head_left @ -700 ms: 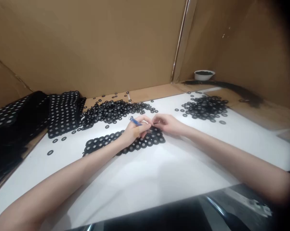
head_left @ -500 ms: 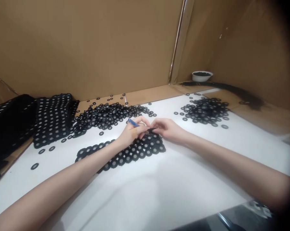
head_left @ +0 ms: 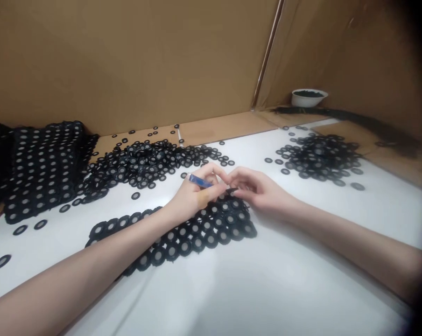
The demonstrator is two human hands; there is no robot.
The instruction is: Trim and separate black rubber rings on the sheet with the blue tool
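My left hand (head_left: pixel 200 193) is closed around a slim tool with a blue handle (head_left: pixel 200 181); the tool's tip is hidden by the fingers. Thumb and fingertips of my right hand (head_left: pixel 251 189) pinch a small dark piece (head_left: pixel 231 191) close to the left fingertips, probably a black ring. Under both hands lies a strip of joined black rings with pale centres (head_left: pixel 197 242), several rows deep, flat on the white table (head_left: pixel 211 298). My left forearm crosses over part of that strip.
Loose black rings are heaped behind my left hand (head_left: pixel 141 161) and at the right (head_left: pixel 319 156). A folded sheet of joined rings (head_left: pixel 43 168) lies at the left. At the back right, a white bowl (head_left: pixel 309 99) with dark contents stands behind a bundle of dark strands (head_left: pixel 365 121).
The view has moved closer and shifted, so the left pile sits further left. Both hands keep nearly the same pinch at the strip's far edge, with the blue-handled tool still held in the left.
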